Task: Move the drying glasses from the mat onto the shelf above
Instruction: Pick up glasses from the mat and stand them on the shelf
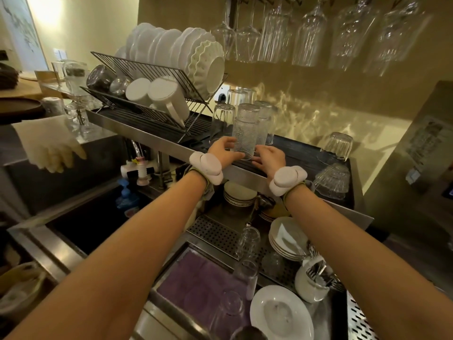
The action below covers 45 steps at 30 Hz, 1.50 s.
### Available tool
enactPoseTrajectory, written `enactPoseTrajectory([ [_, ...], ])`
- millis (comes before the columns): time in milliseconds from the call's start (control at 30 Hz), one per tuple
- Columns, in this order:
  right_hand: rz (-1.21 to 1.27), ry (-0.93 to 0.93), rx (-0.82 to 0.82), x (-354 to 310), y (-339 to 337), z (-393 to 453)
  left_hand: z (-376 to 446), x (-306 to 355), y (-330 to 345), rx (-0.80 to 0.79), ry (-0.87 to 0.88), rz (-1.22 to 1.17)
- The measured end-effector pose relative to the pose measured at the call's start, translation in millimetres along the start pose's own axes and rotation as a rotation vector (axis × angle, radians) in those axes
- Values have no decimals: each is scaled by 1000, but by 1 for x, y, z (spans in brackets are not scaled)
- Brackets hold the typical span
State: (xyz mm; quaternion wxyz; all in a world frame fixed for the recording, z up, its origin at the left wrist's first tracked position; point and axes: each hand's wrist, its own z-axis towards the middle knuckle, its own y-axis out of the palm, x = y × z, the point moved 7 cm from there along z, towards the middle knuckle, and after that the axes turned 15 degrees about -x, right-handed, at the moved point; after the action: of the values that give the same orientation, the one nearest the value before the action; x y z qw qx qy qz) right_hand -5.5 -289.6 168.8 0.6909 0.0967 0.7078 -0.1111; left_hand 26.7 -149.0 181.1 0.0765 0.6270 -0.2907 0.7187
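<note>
Two hands, left hand [224, 148] and right hand [269, 158], fingers curled around a textured tumbler stack [245, 133] at the shelf [245, 173] front edge, frame center; top glass may topple into the upturned glasses [223, 119] just behind

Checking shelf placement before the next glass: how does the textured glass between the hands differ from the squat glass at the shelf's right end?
The textured glass is tall and slim; the squat glass is short and wide. The textured glass sits between the left hand and right hand, near the shelf front edge; the squat glass stands alone. Both are clear and upside down.
</note>
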Motion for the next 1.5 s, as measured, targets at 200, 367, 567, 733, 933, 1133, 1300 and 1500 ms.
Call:
enactPoseTrajectory([
  [200, -151, 104, -152, 2, 13, 10, 9, 10, 9, -106, -62, 24],
  [367, -138, 137, -161, 6, 12, 15, 20, 7, 10, -115, -78, 49],
  [567, -75, 112, -103, 7, 7, 13, 22, -1, 1, -63, -24, 61],
  [733, -43, -77, -77, -3, 8, -5, 10, -8, 3, 15, 53, -67],
  [933, -77, -154, -195, -5, 25, -24, -13, -24, 11, 24, 116, -193],
  [1133, 17, 9, -327, 43, 48, -43, -32, -59, 26, 21, 76, -291],
  [1300, 6, 108, -355, 91, 40, -55, -45, -104, 51, -93, -75, -224],
  [1500, -41, 332, -270, 152, 19, -66, -59, -149, 92, -255, -223, -239],
])
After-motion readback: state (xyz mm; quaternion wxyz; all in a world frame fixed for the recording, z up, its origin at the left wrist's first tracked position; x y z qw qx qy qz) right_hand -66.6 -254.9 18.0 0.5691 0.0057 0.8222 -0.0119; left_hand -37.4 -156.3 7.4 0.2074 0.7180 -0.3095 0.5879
